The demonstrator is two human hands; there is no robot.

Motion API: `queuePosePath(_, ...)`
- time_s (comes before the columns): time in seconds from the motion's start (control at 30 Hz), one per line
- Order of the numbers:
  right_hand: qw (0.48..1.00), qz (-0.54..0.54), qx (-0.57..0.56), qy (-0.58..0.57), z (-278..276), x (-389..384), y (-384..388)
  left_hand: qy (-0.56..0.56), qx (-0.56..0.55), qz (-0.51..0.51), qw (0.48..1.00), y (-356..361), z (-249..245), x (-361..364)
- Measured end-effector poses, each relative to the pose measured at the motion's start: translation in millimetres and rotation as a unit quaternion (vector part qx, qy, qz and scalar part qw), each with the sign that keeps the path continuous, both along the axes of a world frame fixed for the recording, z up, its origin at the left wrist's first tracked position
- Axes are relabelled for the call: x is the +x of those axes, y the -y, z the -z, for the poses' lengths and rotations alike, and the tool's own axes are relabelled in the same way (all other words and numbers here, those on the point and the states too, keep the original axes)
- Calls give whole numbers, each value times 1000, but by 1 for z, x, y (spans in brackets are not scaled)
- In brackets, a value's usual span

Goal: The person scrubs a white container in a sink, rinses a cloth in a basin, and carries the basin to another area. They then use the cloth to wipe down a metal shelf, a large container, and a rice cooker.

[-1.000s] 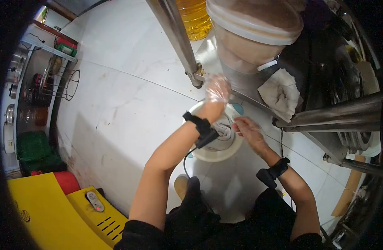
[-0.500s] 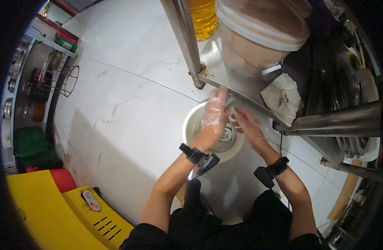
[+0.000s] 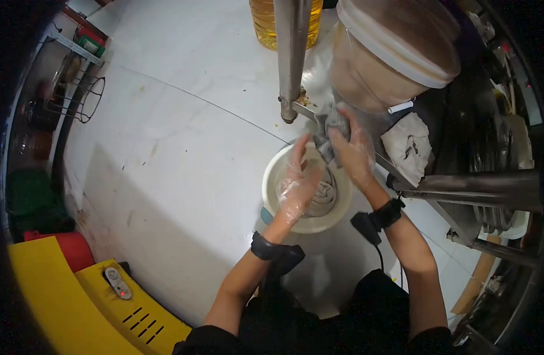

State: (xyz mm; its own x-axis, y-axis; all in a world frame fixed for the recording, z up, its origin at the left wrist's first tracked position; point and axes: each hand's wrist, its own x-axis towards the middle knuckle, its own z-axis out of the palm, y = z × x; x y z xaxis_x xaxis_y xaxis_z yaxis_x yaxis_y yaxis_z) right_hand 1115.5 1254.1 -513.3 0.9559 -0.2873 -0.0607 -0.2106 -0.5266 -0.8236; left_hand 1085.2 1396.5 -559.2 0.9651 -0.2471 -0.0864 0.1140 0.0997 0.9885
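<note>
The right hand (image 3: 354, 155) grips a grey cloth (image 3: 331, 127) hanging lengthwise toward the bowl (image 3: 310, 223); left hand (image 3: 296, 183) spread open, empty.

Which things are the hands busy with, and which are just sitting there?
Busy with: right hand, grey cloth, left hand, white bowl.
Just sitting: oil bottle, lidded bucket, white rag, yellow machine.

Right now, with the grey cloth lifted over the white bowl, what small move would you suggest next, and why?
Probably bring the left hand up to the grey cloth and wring it with both hands: the right hand grips it bunched above the far rim of the white bowl, and the left hand is open and free.
</note>
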Motion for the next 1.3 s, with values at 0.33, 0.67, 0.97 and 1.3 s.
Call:
queuePosePath(0.33, 910, -112, -362, 166, 36, 81, 8, -126, 16, -59, 990, -42, 26, 5)
queuePosePath(0.67, 853, -145, -474, 164, 52, 130, -6, -104, -7, -75, 992, -37, 33, 19)
queuePosePath(0.97, 811, -239, -505, 172, 51, 70, 13, -82, -18, -71, 994, -46, 49, 19)
queuePosePath(1.3, 800, -217, -554, 81, 54, 128, -2, -84, 8, -83, 993, -46, 49, 17)
